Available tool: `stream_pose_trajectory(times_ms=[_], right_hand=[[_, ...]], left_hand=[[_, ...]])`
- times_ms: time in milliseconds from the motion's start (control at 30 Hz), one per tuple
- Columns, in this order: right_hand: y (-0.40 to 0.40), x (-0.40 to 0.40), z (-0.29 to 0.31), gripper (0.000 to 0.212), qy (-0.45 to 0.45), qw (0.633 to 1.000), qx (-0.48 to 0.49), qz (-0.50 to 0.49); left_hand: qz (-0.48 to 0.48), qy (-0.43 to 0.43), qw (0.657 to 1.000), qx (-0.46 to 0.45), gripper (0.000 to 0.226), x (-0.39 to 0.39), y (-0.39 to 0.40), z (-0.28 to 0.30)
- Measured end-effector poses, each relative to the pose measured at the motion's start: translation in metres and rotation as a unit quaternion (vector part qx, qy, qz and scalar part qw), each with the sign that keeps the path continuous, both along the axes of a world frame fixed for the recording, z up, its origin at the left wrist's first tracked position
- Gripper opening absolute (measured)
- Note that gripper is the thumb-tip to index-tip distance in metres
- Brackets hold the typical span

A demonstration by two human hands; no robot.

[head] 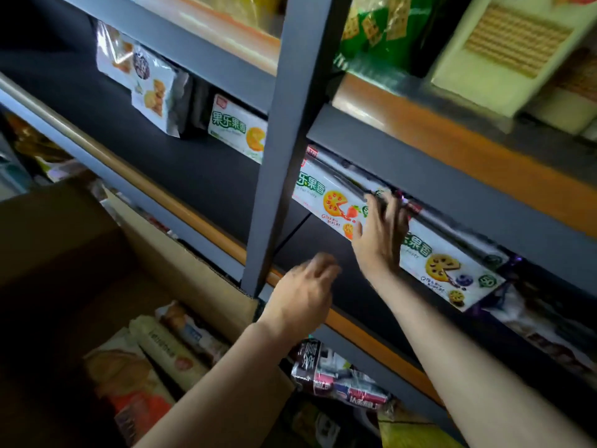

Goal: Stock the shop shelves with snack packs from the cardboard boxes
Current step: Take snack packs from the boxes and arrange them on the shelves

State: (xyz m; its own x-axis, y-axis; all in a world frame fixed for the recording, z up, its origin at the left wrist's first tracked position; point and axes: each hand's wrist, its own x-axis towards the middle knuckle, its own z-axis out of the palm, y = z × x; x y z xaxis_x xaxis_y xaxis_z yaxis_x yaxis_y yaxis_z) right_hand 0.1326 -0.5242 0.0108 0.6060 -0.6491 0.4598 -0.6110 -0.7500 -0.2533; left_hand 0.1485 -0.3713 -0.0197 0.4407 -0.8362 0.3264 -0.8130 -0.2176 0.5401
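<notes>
My right hand [381,234] reaches into the dark middle shelf [200,176] with its fingers spread flat against the white strawberry biscuit box [329,195], where it meets the blueberry biscuit box [449,270]. My left hand [303,292] hovers at the shelf's front edge, fingers loosely curled and holding nothing. An orange-flavour biscuit box [237,129] stands left of the grey upright post [277,140]. The open cardboard box [181,263] at lower left holds several snack packs [168,347].
White snack bags [142,82] stand at the back left of the same shelf. The shelf above carries a green cracker bag [374,33] and a pale wafer box [504,50]. Dark wrapped packs [336,376] lie on the shelf below, near my arms.
</notes>
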Motion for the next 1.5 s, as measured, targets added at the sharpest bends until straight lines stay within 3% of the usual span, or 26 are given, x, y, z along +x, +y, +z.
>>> stream_pose_trajectory(times_ms=[100,200,300,400,533,700,767,833,933,1033,1167,1267,1333,1400,1500], right_hand=[[0.053,-0.042,-0.015,0.041,-0.159,0.983,0.023,0.089],[0.128,-0.073,-0.028,0.036,-0.168,0.964,0.035,0.204],[0.194,-0.072,-0.050,0.035,-0.058,0.954,0.061,0.288],[0.237,-0.040,-0.084,0.034,0.059,0.940,0.135,0.309],[0.262,0.009,-0.142,0.040,0.296,0.872,0.291,0.261],[0.267,0.070,-0.219,0.071,0.416,0.815,0.372,0.160],[0.263,0.086,-0.254,0.082,0.461,0.805,0.352,0.128],[0.262,0.091,-0.279,0.089,0.520,0.798,0.274,0.136],[0.268,0.090,-0.291,0.081,0.556,0.799,0.157,0.168],[0.266,0.095,-0.280,0.067,0.494,0.829,0.206,0.163],[0.240,0.112,-0.221,0.072,0.419,0.807,0.379,0.172],[0.224,0.123,-0.153,0.080,0.336,0.800,0.450,0.210],[0.222,0.122,-0.101,0.089,0.270,0.773,0.525,0.235],[0.224,0.112,-0.050,0.085,0.217,0.738,0.574,0.280],[0.233,0.080,0.016,0.055,0.170,0.690,0.627,0.321]], left_hand=[[-0.017,-0.060,0.998,0.007,0.026,-0.021,0.060,-0.009],[0.018,-0.082,0.995,0.049,0.022,-0.028,0.148,-0.012],[0.081,-0.090,0.980,0.158,0.017,-0.013,0.228,-0.024],[0.160,-0.023,0.933,0.321,0.040,0.015,0.277,-0.028],[0.225,0.031,0.905,0.360,0.033,0.049,0.314,-0.055],[0.249,0.037,0.886,0.389,0.030,0.112,0.329,-0.102],[0.261,0.046,0.887,0.379,0.029,0.135,0.326,-0.120],[0.254,0.037,0.884,0.390,0.029,0.144,0.323,-0.135],[0.241,0.019,0.894,0.378,0.028,0.146,0.323,-0.148],[0.247,0.072,0.914,0.313,0.025,0.152,0.322,-0.145],[0.289,0.182,0.915,0.213,0.021,0.156,0.315,-0.113],[0.324,0.322,0.873,0.170,0.024,0.158,0.305,-0.082],[0.333,0.443,0.822,0.130,0.033,0.155,0.297,-0.057],[0.308,0.534,0.784,0.073,0.041,0.146,0.290,-0.025],[0.217,0.571,0.791,0.025,0.038,0.123,0.286,0.034]])
